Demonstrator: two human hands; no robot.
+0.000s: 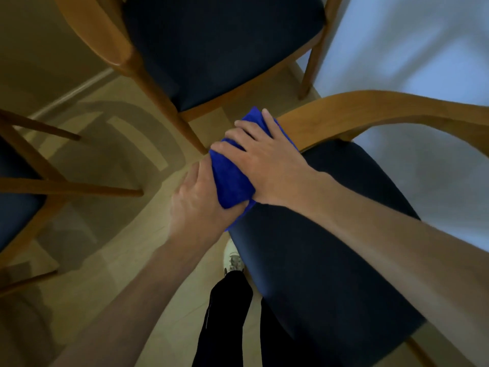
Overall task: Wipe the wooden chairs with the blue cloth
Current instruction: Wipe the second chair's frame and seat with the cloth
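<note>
A side chair point(23, 181) stands at the far left, untouched. The left hand point(197, 200) curls round the near end of the rail under the cloth point(230, 178), probably to steady the near chair point(383, 112) and pin the cloth's edge. The right hand point(264, 160) lies flat, fingers spread, pressing the cloth onto the rail's left end, so a push would carry it along the wood. A far chair point(105, 35) waits behind.
</note>
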